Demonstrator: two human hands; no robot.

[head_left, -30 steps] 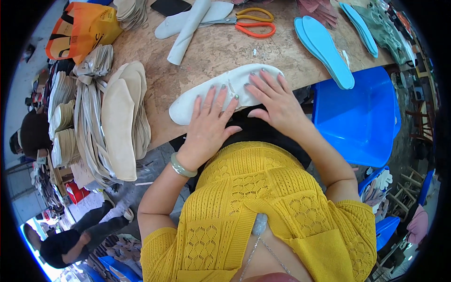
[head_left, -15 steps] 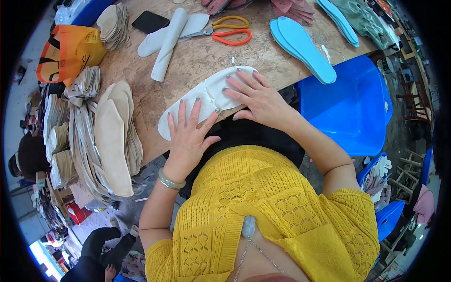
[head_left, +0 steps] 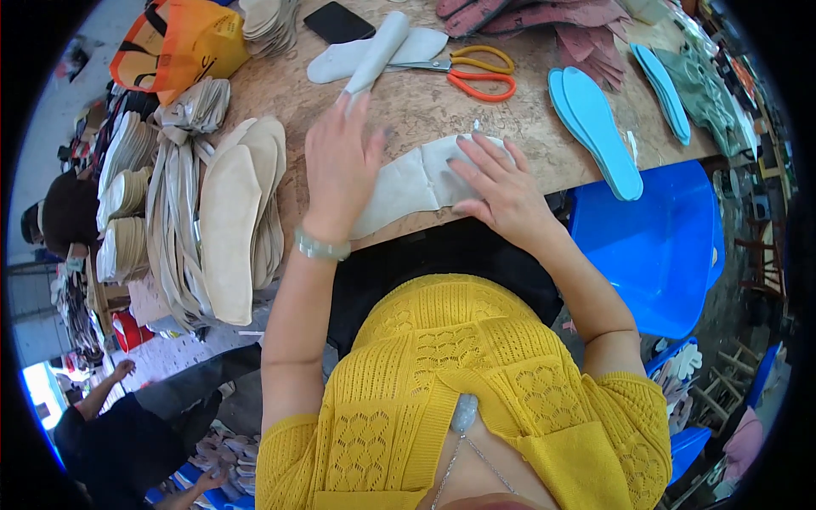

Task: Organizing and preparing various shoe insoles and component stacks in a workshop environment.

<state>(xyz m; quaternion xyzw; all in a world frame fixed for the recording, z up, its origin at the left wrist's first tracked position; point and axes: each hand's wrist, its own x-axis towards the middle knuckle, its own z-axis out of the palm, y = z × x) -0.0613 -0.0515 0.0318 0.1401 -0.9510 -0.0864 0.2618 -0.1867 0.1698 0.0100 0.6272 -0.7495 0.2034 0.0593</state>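
A white insole-shaped piece (head_left: pixel 416 183) lies at the table's near edge, with a crease across its middle. My right hand (head_left: pixel 503 187) rests on its right end, fingers spread and flat. My left hand (head_left: pixel 338 170) is over the left side, slightly blurred, its fingers stretched away from me. Its fingertips overlap the lower end of a white roll (head_left: pixel 380 53), hiding that end; whether they press on it I cannot tell. Under the roll is another white insole (head_left: pixel 422 44). Scissors (head_left: pixel 482 75) with orange and yellow handles lie beside it, blades across that insole.
Stacks of beige insoles (head_left: pixel 234 217) stand at the left, near an orange bag (head_left: pixel 183 51). A black phone (head_left: pixel 340 22) lies at the back. Light-blue insoles (head_left: pixel 595 132) and dark pink pieces (head_left: pixel 586 38) are to the right. A blue tub (head_left: pixel 642 255) stands beside the table.
My left hand has lifted off the white piece and reached forward to the roll. My right hand stays on the piece's right end. The whole view has shifted, and a person at lower left has moved.
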